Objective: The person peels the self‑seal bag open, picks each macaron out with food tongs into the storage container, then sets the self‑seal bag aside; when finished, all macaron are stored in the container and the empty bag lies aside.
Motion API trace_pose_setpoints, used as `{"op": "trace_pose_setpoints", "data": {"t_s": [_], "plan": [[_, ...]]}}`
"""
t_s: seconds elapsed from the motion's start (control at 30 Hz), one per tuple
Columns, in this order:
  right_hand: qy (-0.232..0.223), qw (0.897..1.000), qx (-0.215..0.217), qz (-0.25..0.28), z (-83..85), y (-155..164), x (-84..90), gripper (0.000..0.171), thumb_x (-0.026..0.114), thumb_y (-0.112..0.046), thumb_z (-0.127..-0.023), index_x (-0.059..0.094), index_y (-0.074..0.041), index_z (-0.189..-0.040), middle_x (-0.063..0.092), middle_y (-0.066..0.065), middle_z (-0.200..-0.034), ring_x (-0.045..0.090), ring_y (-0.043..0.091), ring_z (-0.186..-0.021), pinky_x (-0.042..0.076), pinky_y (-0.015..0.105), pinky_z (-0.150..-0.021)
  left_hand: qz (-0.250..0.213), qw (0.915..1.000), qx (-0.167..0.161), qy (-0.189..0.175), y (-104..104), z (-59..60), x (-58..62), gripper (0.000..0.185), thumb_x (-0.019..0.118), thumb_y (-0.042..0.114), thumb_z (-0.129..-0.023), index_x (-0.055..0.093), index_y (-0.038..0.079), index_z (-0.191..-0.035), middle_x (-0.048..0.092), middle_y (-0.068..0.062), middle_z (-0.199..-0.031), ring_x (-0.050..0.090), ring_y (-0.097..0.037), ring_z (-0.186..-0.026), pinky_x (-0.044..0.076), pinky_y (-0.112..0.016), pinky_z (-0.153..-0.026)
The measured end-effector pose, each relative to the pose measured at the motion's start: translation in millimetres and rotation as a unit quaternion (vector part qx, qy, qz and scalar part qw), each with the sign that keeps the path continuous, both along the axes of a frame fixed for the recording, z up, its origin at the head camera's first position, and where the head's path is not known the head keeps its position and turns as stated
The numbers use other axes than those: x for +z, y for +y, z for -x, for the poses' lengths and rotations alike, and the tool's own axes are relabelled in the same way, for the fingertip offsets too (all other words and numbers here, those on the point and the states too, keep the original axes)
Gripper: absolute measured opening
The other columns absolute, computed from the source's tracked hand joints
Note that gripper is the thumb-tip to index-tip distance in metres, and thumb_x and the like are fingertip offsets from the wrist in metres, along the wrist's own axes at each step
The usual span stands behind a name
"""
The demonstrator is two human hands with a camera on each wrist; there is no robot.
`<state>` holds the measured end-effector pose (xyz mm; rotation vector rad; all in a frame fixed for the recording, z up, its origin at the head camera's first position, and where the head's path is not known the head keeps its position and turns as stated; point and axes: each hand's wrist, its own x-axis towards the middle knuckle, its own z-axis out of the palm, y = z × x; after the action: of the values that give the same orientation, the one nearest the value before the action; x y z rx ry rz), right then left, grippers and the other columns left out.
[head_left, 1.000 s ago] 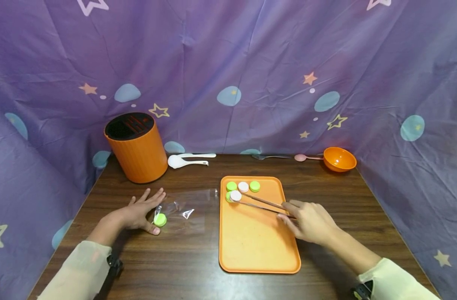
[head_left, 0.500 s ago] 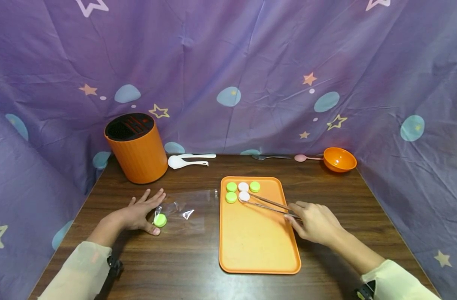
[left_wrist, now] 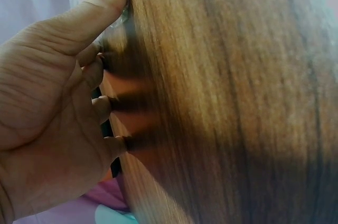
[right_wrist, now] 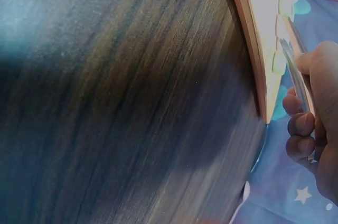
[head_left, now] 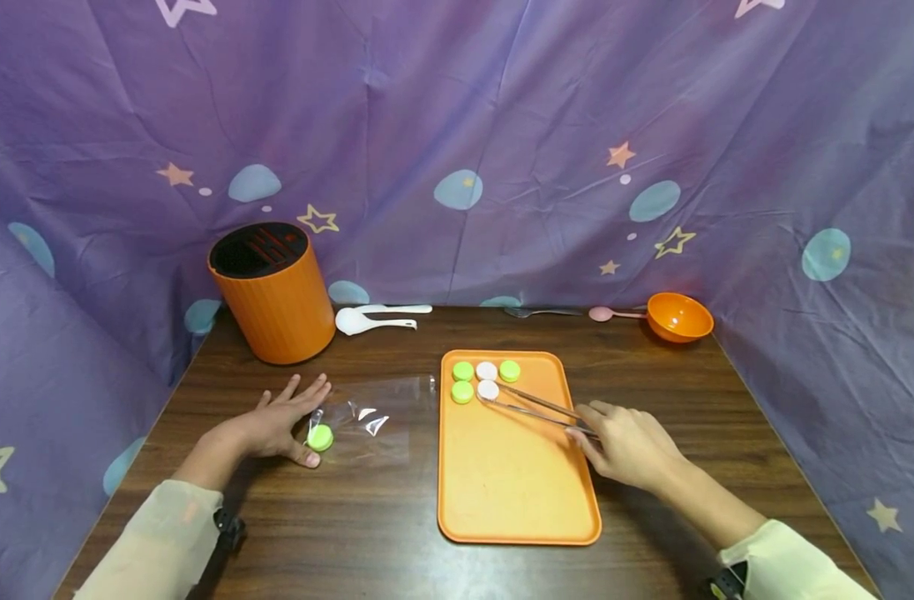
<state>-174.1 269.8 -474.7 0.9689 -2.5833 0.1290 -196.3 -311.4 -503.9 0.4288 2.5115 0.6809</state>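
While tweezers [head_left: 535, 407] flank the white cap [head_left: 488, 389], a slip could knock its neighbours.
Right hand [head_left: 631, 446] pinches the tweezers; tray [head_left: 516, 492] holds five caps at 12 o'clock. Left hand [head_left: 277, 423], fingers spread, presses the bag [head_left: 370, 417] holding one green cap [head_left: 320, 437], at 9 o'clock on the counter [head_left: 367, 533].

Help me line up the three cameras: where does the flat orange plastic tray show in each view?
Head: the flat orange plastic tray lies centre-right on the dark wooden table, with the right hand at its right edge.
Left wrist: not in it; only the left hand on the table.
Right wrist: its rim runs down the upper right, seen edge-on.
Shared landmark: the table's wood grain.
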Motion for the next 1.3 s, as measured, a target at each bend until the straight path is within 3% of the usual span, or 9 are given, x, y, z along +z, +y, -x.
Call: {"op": "trace_pose_setpoints", "data": {"t_s": [0.27, 0.4, 0.5, 0.7, 1.03, 1.3], "plan": [[0.006, 1.0, -0.001, 0.017, -1.2, 0, 1.0, 0.031, 0.087, -0.028, -0.092, 0.079, -0.007, -0.113, 0.077, 0.004, -0.091, 0.071, 0.02, -0.063, 0.058, 0.041, -0.05, -0.015, 0.9998, -0.011, 0.001, 6, -6.5, 11.8, 0.137, 0.09, 0.064, -0.075, 0.015, 0.017, -0.179, -0.004, -0.013, -0.188, -0.017, -0.055, -0.168, -0.013, -0.088, -0.123], [0.009, 0.999, 0.008, 0.03, -0.5, -5, 2.4, 0.027, 0.087, -0.028, -0.092, 0.077, -0.009, -0.109, 0.072, 0.0, -0.084, 0.06, 0.01, -0.059, 0.052, 0.035, -0.048, -0.03, 0.9994, -0.015, -0.003, 7, -7.5, 15.4, 0.135, 0.089, 0.063, -0.076, 0.015, 0.017, -0.179, -0.005, -0.014, -0.187, -0.019, -0.057, -0.167, -0.015, -0.089, -0.12], [0.008, 0.999, 0.018, 0.036, -0.1, -13, 3.4, 0.027, 0.087, -0.029, -0.092, 0.077, -0.01, -0.108, 0.072, -0.001, -0.085, 0.057, 0.007, -0.06, 0.051, 0.034, -0.049, -0.022, 0.9997, -0.008, -0.001, 5, -4.2, 10.6, 0.137, 0.09, 0.064, -0.075, 0.014, 0.019, -0.179, -0.005, -0.012, -0.188, -0.018, -0.054, -0.168, -0.015, -0.088, -0.123], [0.01, 0.998, 0.059, 0.03, -1.9, -31, 4.3, 0.031, 0.089, -0.03, -0.09, 0.079, -0.011, -0.112, 0.078, 0.0, -0.092, 0.069, 0.014, -0.064, 0.058, 0.038, -0.053, 0.004, 1.0, -0.002, 0.001, 2, 2.2, 1.3, 0.145, 0.091, 0.073, -0.067, 0.015, 0.019, -0.179, -0.003, -0.012, -0.188, -0.016, -0.053, -0.17, -0.011, -0.087, -0.125], [-0.013, 0.992, 0.128, 0.012, -0.3, -62, 3.7, 0.022, 0.085, -0.034, -0.096, 0.078, -0.016, -0.107, 0.06, -0.011, -0.078, 0.038, -0.004, -0.057, 0.038, 0.02, -0.047, 0.007, 1.0, -0.004, 0.001, 1, 3.4, 0.7, 0.143, 0.091, 0.069, -0.07, 0.014, 0.019, -0.179, -0.005, -0.01, -0.188, -0.017, -0.052, -0.17, -0.012, -0.086, -0.126], [-0.026, 0.988, 0.149, -0.009, 0.6, -91, 2.3, 0.021, 0.079, -0.038, -0.101, 0.077, -0.017, -0.107, 0.058, -0.012, -0.078, 0.036, -0.004, -0.056, 0.034, 0.017, -0.046, 0.008, 1.0, 0.0, 0.001, 1, 1.8, 1.8, 0.141, 0.091, 0.068, -0.072, 0.014, 0.02, -0.179, -0.005, -0.007, -0.188, -0.018, -0.05, -0.17, -0.013, -0.084, -0.127]]}}
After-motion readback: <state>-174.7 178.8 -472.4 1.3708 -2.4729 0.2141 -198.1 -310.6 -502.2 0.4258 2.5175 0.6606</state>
